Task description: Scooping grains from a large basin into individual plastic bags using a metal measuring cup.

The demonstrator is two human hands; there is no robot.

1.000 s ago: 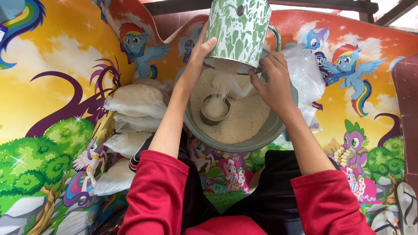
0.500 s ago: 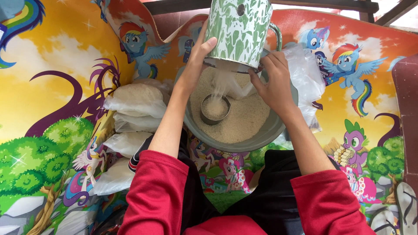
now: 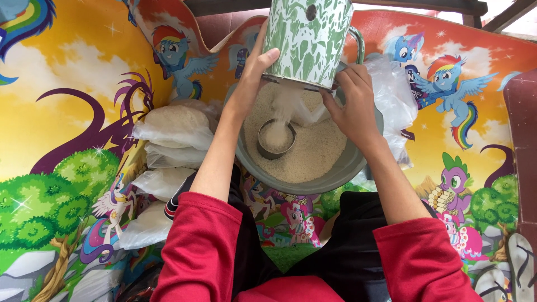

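My left hand point(image 3: 253, 75) grips the side of a green-and-white enamel mug point(image 3: 309, 38), tipped mouth-down above a grey basin point(image 3: 313, 184) of white rice. My right hand point(image 3: 353, 107) pinches the mouth of a thin clear plastic bag point(image 3: 296, 109) right under the mug's rim, and rice is falling into it. A small round metal tin point(image 3: 276, 140), filled with rice, sits sunk in the rice in the basin. The basin rests on a bright cartoon-printed mat point(image 3: 67, 112) in front of my knees.
Several filled clear bags of rice point(image 3: 173, 131) are stacked on the mat left of the basin. Loose empty plastic bags point(image 3: 394, 92) lie at its right. A pair of sandals point(image 3: 520, 268) sits at the lower right, beside a dark red edge point(image 3: 523, 140).
Both hands and the mug stay where they were. Rice keeps running from the mug into the held bag.
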